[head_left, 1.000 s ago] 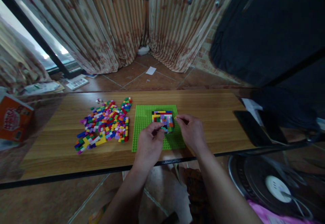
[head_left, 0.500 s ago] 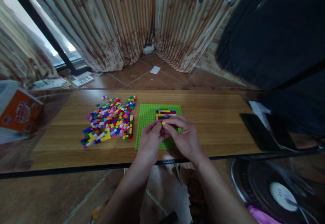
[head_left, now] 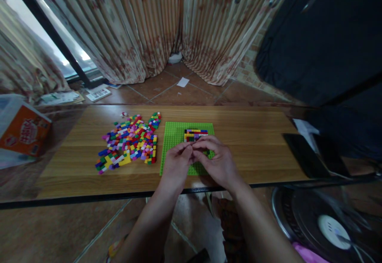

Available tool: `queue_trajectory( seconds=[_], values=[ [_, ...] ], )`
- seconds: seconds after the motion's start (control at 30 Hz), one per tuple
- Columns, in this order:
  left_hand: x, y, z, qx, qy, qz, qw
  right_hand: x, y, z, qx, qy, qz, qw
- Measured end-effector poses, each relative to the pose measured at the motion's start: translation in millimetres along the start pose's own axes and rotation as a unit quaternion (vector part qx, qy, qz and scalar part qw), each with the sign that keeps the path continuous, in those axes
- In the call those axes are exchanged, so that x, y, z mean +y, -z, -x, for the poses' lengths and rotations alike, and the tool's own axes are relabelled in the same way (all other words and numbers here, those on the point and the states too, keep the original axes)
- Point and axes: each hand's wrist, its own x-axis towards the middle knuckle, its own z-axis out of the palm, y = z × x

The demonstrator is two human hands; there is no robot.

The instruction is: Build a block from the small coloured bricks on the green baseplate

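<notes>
My left hand and my right hand meet fingertip to fingertip over the green baseplate. Both are closed in a pinch around a small yellow toy brick, which showed between them a moment ago and is now covered by the fingers. Just beyond the fingertips, a low structure of coloured bricks stands on the plate, with yellow, red, blue, black and purple pieces. My right hand hides its near part. Left of the plate lies a spread pile of loose toy bricks.
The wooden table has a dark front edge close to my forearms. At its right end lie dark flat panels. A box with an orange label stands beyond the left end. A round black appliance is at the lower right.
The fingertips have closed further together, and the yellow brick that showed between them is now hidden. Both hands stay in nearly the same place over the baseplate.
</notes>
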Motion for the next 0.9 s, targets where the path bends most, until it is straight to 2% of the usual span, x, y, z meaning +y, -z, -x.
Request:
queue_trajectory(
  seconds=[0.17,0.37,0.63,0.9],
  values=[
    [0.1,-1.4,-0.9,-0.015,-0.005,-0.064,0.998,3.1,1.1,0.7,0.032,-0.063,-0.052,0.996],
    [-0.6,-3.2,-0.5,-0.033,0.000,-0.099,0.995,8.3,-1.4,0.3,0.080,-0.134,-0.135,0.979],
    [-2.6,-1.8,-3.0,-0.033,-0.019,-0.118,0.992,9.9,-1.8,0.8,0.084,-0.130,-0.107,0.982],
    [-4.6,-0.8,-2.1,-0.045,-0.029,-0.138,0.989,12.5,0.1,0.2,0.081,-0.089,-0.080,0.989]
  ],
)
